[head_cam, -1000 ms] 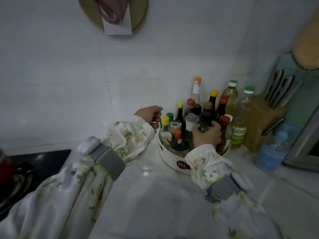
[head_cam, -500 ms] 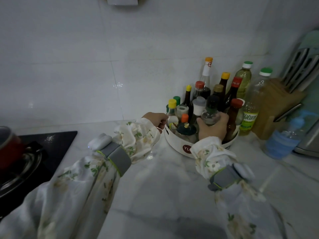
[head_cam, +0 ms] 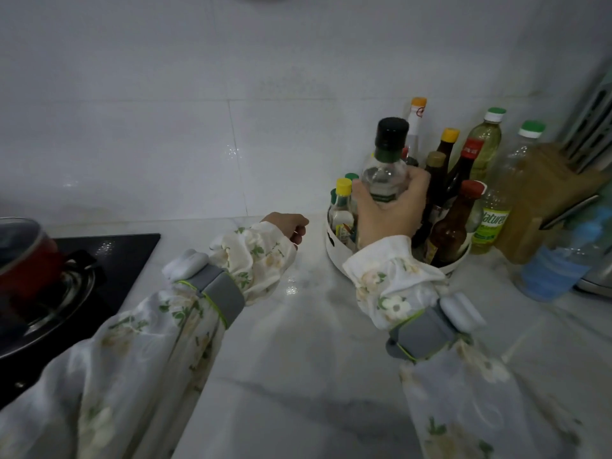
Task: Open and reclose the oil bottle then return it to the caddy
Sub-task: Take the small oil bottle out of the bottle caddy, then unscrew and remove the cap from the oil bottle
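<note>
Red enamel pot (head_cam: 23, 260) with a glass lid sits on the black glass hob (head_cam: 109, 256) at far left, on a steel burner ring. White marble-look counter (head_cam: 298, 376) runs from the hob to the right edge.

Left hand (head_cam: 288, 225), in a floral white sleeve with a grey wrist strap, hangs loosely curled just above the counter, holding nothing, a little to the left of the round white plastic caddy (head_cam: 334, 246) and not touching it.

Right hand (head_cam: 389, 210) is wrapped around the body of the clear glass oil bottle with black cap and green neck band (head_cam: 385, 160). Bottle upright, cap on, raised so its shoulder and neck stand above the neighbouring bottles; its base is hidden behind the hand, so contact with the caddy floor cannot be determined.

Caddy contents, left to right: small yellow-capped bottle (head_cam: 341, 207), a green-capped one mostly hidden, tall orange-capped white bottle (head_cam: 415, 127) at the back, dark sauce bottles with yellow and red caps, brown red-capped bottle (head_cam: 453, 220) at front right.

Outside the caddy, right: two green-capped clear plastic oil bottles (head_cam: 490, 207), a wooden knife block (head_cam: 543, 200), a blue-tinted plastic bottle (head_cam: 556, 270), blurred.
</note>
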The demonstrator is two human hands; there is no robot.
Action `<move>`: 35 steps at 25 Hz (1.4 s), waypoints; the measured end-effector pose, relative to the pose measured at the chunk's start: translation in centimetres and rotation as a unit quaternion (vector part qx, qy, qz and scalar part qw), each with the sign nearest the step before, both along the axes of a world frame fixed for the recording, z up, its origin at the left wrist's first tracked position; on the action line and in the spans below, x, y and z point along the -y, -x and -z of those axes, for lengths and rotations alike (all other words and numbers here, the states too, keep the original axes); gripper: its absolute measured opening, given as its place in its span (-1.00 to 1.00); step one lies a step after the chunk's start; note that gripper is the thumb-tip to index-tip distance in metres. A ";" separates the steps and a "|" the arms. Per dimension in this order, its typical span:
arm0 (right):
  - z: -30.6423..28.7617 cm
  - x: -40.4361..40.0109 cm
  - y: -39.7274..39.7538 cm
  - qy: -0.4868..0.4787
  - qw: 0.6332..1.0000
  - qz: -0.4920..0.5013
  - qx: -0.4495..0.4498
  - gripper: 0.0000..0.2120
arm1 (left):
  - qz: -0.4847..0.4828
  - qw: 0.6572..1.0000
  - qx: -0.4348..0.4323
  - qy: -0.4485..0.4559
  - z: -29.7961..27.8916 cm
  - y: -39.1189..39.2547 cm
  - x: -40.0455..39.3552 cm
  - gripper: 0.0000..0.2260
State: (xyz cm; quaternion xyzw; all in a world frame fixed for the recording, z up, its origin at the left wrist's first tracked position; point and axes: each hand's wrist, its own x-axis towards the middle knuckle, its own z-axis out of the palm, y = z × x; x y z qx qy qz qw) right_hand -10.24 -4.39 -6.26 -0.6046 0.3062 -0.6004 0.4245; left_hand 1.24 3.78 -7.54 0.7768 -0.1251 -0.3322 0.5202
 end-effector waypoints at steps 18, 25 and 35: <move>5.2 -6.2 -4.9 -0.103 0.959 -0.187 -0.185 -0.53 | -0.040 0.992 0.043 -0.114 1.9 -3.4 -2.8 -0.68; 5.8 -6.0 -5.7 -0.119 0.943 -0.230 -0.208 -0.43 | -0.048 0.995 0.049 -0.065 2.2 -4.5 -3.1 -0.69; 2.2 -2.1 -6.0 -0.049 0.885 -0.393 -0.245 -0.64 | 0.150 0.839 0.520 -0.055 -5.8 -1.4 -3.8 -0.69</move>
